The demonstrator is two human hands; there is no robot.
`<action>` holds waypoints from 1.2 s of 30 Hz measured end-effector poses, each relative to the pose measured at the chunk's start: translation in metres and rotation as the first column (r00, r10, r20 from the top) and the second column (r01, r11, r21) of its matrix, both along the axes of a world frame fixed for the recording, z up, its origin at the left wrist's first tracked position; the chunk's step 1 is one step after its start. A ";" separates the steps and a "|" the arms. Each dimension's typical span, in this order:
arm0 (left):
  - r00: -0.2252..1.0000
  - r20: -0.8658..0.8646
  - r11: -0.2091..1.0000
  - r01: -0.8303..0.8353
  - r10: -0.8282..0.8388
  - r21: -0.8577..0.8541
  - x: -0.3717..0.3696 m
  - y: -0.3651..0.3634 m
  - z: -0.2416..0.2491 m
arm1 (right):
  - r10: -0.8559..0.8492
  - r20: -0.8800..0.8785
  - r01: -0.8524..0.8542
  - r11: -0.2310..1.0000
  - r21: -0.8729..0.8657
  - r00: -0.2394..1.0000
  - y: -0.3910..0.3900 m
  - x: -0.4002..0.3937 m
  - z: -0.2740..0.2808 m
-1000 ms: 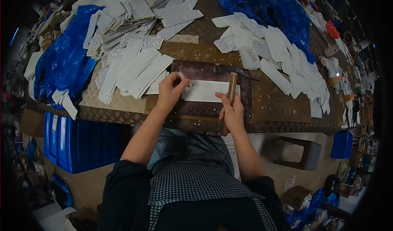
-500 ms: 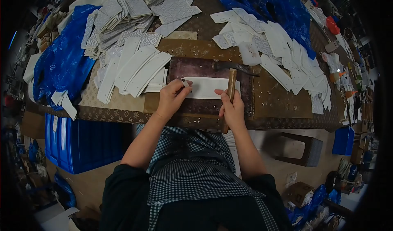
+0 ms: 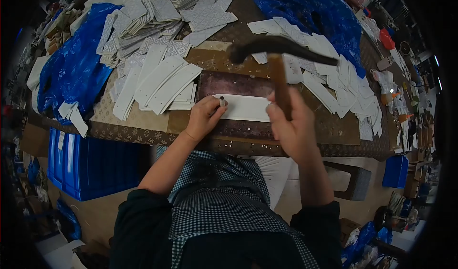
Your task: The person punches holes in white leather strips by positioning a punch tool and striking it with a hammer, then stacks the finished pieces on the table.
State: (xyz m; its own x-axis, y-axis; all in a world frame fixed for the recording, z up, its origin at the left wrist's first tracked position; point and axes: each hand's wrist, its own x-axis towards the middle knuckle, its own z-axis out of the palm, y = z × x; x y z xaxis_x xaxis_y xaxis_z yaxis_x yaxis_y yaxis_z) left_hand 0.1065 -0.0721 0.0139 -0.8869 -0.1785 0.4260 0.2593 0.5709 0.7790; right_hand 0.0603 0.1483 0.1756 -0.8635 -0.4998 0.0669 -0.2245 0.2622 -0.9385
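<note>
My left hand pinches a small punch upright on the left end of a white strip. That strip lies across a dark reddish board near the table's front edge. A hammer with a wooden handle and a dark curved head is raised above the board, my right hand closed round its handle. The hammer and right hand are slightly blurred.
Piles of white strips lie left of the board, with patterned pieces behind. More strips are at the right. Blue plastic covers the left side. A blue crate stands below the table.
My right hand has lifted the hammer from low over the board, and its head now shows higher and larger. My left hand stays at the strip's left end.
</note>
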 end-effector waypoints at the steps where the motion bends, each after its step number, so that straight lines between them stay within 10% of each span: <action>1: 0.999 -0.035 1.000 0.003 -0.004 -0.019 0.000 0.000 0.000 | -0.009 -0.112 0.003 0.998 -0.058 0.994 0.001 0.002 0.018; 6: 0.992 -0.129 1.000 0.007 -0.010 -0.022 -0.003 0.001 -0.006 | 0.074 -0.359 -0.074 0.997 0.012 0.930 -0.005 0.015 0.016; 10: 0.994 -0.104 0.998 0.018 -0.023 -0.054 0.000 -0.002 -0.009 | 0.298 -0.096 -0.176 0.762 0.623 0.950 -0.007 0.004 -0.017; 19: 0.990 -0.136 0.999 0.015 -0.022 -0.048 -0.003 -0.001 -0.007 | -0.010 -0.370 -0.070 0.977 -0.200 0.929 -0.006 0.014 0.043; 21: 0.993 -0.115 0.999 0.019 -0.022 -0.034 -0.002 0.000 -0.005 | 0.090 -0.471 -0.053 0.994 0.092 0.877 -0.006 0.010 0.020; 23: 0.996 -0.085 0.998 0.003 -0.009 -0.070 -0.001 0.000 -0.005 | 0.394 -0.248 -0.118 0.704 0.701 0.885 0.002 0.005 -0.024; 28: 0.998 -0.057 0.996 0.015 -0.020 -0.087 -0.002 -0.001 -0.005 | 0.026 -0.029 -0.019 0.974 0.227 0.999 0.029 0.015 -0.058; 30: 0.999 -0.039 0.999 0.022 -0.023 -0.028 0.000 0.002 0.003 | -0.151 0.253 0.119 0.983 0.137 0.956 0.036 0.013 -0.065; 36: 0.999 0.031 0.987 0.025 -0.031 0.160 -0.005 0.000 -0.008 | -0.327 0.307 0.377 0.918 -0.120 0.894 0.044 -0.006 -0.134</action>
